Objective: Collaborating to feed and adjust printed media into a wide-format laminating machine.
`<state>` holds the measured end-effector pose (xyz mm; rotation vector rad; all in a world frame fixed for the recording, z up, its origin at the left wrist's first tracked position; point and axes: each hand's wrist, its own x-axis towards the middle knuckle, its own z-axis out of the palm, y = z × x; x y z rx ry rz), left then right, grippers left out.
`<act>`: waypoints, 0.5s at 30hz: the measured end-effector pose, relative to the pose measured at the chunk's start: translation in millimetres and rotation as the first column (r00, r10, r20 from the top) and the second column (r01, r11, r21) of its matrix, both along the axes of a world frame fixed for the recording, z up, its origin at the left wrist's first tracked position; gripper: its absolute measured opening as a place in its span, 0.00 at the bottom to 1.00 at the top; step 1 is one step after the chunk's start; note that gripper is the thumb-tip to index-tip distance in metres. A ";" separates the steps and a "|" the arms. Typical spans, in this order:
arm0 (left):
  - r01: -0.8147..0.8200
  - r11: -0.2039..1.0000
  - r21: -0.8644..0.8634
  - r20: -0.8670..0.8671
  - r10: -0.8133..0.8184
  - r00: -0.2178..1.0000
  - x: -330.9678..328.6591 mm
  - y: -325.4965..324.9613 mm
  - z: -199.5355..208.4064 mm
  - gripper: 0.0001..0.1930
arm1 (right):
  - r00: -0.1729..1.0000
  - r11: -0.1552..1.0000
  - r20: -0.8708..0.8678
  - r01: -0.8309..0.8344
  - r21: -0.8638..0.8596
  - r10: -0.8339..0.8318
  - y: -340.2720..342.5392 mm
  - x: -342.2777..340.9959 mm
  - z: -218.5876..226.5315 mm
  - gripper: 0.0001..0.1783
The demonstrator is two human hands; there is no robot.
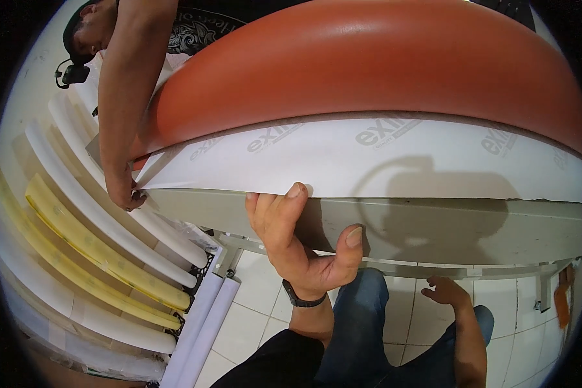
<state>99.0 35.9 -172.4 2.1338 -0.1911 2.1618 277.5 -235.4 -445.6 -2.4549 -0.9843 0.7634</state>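
Sheet (pixel 343 158), long axis crosswise, left hand (pixel 297 252) at near edge, thumb apart, right hand (pixel 451 292) lower, fingers parted

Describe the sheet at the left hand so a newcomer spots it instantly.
Find the large orange-brown roll arching across the top. Below it, a white sheet stretches to a grey beam, the left hand at its lower edge. Its pale face with repeated grey print sets it apart from the roll.

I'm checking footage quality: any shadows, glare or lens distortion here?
Head view: a dark shadow falls across the white sheet and grey beam; head view: a faint highlight shows on the orange roll; head view: the fisheye bows the yellow rolls; corners go black.
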 end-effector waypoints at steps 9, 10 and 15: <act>0.011 0.999 -0.049 0.077 -0.007 0.997 0.7 2.2 -0.1 0.32 | 1.000 1.000 -0.011 -0.014 0.006 0.014 8.7 -1.6 -3.7 0.32; 0.045 0.998 -0.039 0.095 -0.041 0.995 3.3 2.7 1.0 0.32 | 1.000 1.000 -0.010 -0.010 0.003 0.010 7.4 -1.1 -4.9 0.32; 0.090 0.996 -0.019 -0.010 -0.090 0.996 -2.4 -0.6 2.5 0.34 | 1.000 0.999 -0.012 -0.002 -0.043 0.001 6.6 0.6 -5.7 0.33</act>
